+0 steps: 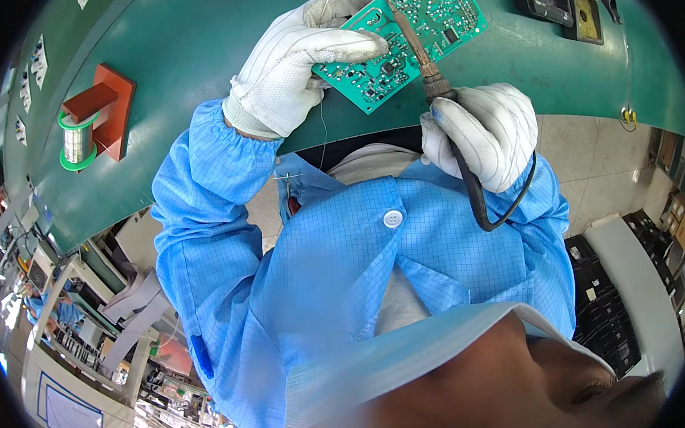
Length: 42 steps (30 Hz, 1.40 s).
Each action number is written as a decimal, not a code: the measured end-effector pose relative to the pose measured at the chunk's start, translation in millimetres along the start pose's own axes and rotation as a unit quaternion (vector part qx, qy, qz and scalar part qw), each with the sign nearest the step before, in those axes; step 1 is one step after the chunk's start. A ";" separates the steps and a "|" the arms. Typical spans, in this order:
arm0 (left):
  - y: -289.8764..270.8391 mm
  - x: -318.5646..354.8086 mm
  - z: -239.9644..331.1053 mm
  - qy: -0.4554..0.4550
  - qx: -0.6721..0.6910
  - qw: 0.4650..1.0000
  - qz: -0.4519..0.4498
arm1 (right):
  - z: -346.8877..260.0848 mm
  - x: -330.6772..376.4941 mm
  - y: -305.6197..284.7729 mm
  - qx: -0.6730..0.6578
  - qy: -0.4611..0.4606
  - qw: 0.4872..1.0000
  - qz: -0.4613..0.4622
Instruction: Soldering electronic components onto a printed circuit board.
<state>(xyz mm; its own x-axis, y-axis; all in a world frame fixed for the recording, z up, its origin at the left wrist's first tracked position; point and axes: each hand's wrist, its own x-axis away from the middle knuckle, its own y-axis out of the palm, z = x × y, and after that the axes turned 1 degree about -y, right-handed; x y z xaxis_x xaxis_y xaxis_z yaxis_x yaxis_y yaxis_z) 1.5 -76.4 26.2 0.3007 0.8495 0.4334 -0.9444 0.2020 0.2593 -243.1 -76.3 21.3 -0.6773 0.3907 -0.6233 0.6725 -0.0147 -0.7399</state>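
A white-gloved left hand (283, 70) pinches one end of a green rectangular circuit board (393, 60) over a smooth green workbench's (192, 58) edge; apart from it, a white-gloved right hand (494, 136) grips a brown-shafted soldering iron (419, 48), tip over the board.

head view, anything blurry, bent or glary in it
Head view: the green table's edges bow, fisheye-style, inside a black round border; head view again: hazy smears soften parts of the blue coat, while the circuit board and soldering iron look fairly crisp; still the head view: small blown-out white patches at far left.
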 end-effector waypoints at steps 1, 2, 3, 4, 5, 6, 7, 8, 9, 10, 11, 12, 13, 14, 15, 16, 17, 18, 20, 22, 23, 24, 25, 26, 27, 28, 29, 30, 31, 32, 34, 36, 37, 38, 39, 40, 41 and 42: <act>-9.3 -10.2 -14.4 0.154 -0.030 0.986 -0.061 | -1.6 -0.8 1.9 -0.001 0.006 1.000 0.009; -18.7 -20.2 -28.4 0.304 -0.059 0.943 -0.120 | -3.3 -1.7 3.7 -0.002 0.011 1.000 0.019; -18.8 -25.6 -29.3 0.444 -0.086 0.874 -0.179 | -3.5 -1.0 4.5 -0.001 0.020 0.999 0.028; -17.5 -21.7 -28.4 0.444 -0.085 0.874 -0.180 | -3.1 0.0 4.0 -0.001 0.021 0.999 0.027; -6.8 -10.8 -12.9 0.309 -0.079 0.941 -0.116 | -2.0 2.3 3.0 -0.010 0.029 0.999 0.025; 3.4 -0.1 2.7 0.166 -0.069 0.982 -0.051 | -1.5 4.1 1.6 -0.017 0.038 0.999 0.021; 8.0 3.3 9.4 0.018 -0.060 0.998 0.014 | -1.0 5.6 0.4 -0.025 0.047 0.998 0.017; 3.0 -2.5 1.6 0.018 -0.061 0.998 0.017 | -1.6 5.2 -1.0 -0.027 0.046 0.998 0.018; -9.9 -17.9 -17.8 0.243 -0.140 0.960 -0.015 | -2.0 4.4 -1.8 -0.028 0.043 0.999 0.018; -20.7 -34.2 -33.0 0.453 -0.211 0.865 -0.048 | -2.2 4.0 -2.4 -0.028 0.041 0.999 0.017; -31.1 -44.4 -47.1 0.636 -0.271 0.718 -0.078 | -2.2 3.6 -3.1 -0.028 0.039 0.999 0.016; -32.6 -50.2 -48.8 0.636 -0.269 0.719 -0.080 | -0.7 4.8 -3.2 -0.027 0.042 0.999 0.016; -33.4 -53.7 -48.7 0.655 -0.269 0.702 -0.082 | 0.4 4.9 -3.5 -0.030 0.042 0.999 0.014; -33.8 -56.0 -48.6 0.673 -0.269 0.684 -0.085 | 1.6 4.9 -3.8 -0.032 0.042 0.999 0.013; -34.1 -56.7 -48.7 0.691 -0.269 0.665 -0.087 | 2.7 4.9 -4.2 -0.035 0.041 0.998 0.012; -35.1 -55.3 -49.2 0.691 -0.270 0.665 -0.086 | 4.2 4.9 -4.7 -0.036 0.041 0.998 0.012; -36.6 -52.7 -50.0 0.676 -0.274 0.678 -0.085 | 5.9 4.8 -5.3 -0.066 0.043 0.997 0.005; -37.2 -50.9 -50.7 0.662 -0.278 0.691 -0.087 | 8.0 5.5 -6.1 -0.094 0.048 0.994 -0.001; -27.7 -38.1 -37.7 0.647 -0.281 0.704 -0.087 | 13.1 7.5 -5.6 -0.123 0.052 0.991 -0.008; -3.6 -3.5 -2.7 0.317 -0.222 0.921 -0.028 | 21.1 10.1 -1.5 -0.212 0.059 0.975 0.033; 2.0 5.5 6.3 0.130 -0.179 0.975 0.006 | 20.1 13.3 7.8 -0.243 0.077 0.962 0.095; -0.1 6.0 5.1 0.130 -0.179 0.975 0.007 | 17.7 16.1 9.1 -0.243 0.077 0.962 0.095; -4.6 5.9 1.9 0.182 -0.226 0.957 -0.013 | 15.1 18.3 9.0 -0.269 0.139 0.947 0.112; -9.8 4.7 -2.4 0.232 -0.272 0.933 -0.033 | 14.0 19.3 8.6 -0.293 0.200 0.926 0.128; -13.7 1.8 -7.1 0.281 -0.316 0.904 -0.053 | 15.1 19.6 8.7 -0.323 0.230 0.907 0.143; -17.4 -3.4 -15.3 0.281 -0.317 0.905 -0.050 | 15.6 19.5 9.3 -0.326 0.228 0.906 0.142; -21.9 -12.7 -26.1 0.354 -0.268 0.894 -0.069 | 16.2 19.1 9.9 -0.332 0.239 0.901 0.144; -21.4 -21.8 -29.4 0.424 -0.216 0.875 -0.089 | 17.2 18.9 10.2 -0.336 0.251 0.896 0.147; -20.4 -25.7 -31.4 0.491 -0.163 0.849 -0.108 | 18.2 18.9 10.4 -0.341 0.262 0.890 0.149; -18.5 -20.9 -33.5 0.491 -0.165 0.849 -0.105 | 19.7 20.6 10.1 -0.344 0.260 0.890 0.147; 7.2 2.7 -0.3 0.182 -0.057 0.982 0.012 | 26.3 30.4 6.1 -0.364 0.246 0.860 0.259; 12.2 8.9 18.7 0.020 0.005 0.998 0.065 | 38.3 38.5 0.1 -0.284 0.301 0.845 0.340; 10.2 8.6 24.9 0.012 -0.102 0.993 0.058 | 42.4 37.3 -3.7 -0.212 0.332 0.843 0.366; 8.8 11.1 27.0 0.000 -0.213 0.975 0.064 | 44.6 28.5 3.8 -0.227 0.368 0.812 0.393; 8.4 13.0 26.8 -0.014 -0.321 0.944 0.068 | 44.1 17.8 11.9 -0.240 0.403 0.778 0.418; 8.1 13.7 26.6 -0.013 -0.320 0.945 0.070 | 42.4 12.2 15.0 -0.240 0.401 0.780 0.417; 8.0 14.0 26.4 -0.009 -0.321 0.945 0.064 | 40.9 8.0 17.2 -0.234 0.412 0.795 0.380; 8.2 13.9 26.0 -0.005 -0.321 0.945 0.058 | 41.1 6.1 18.5 -0.226 0.423 0.808 0.342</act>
<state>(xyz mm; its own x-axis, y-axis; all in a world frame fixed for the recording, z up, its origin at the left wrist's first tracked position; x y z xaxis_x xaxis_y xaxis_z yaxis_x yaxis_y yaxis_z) 1.4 -75.6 56.7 0.1890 0.8800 0.4357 -0.8556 0.3653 -0.3668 -247.1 -112.0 -6.6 0.2159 0.9257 -0.3104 0.9733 -0.2296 -0.0076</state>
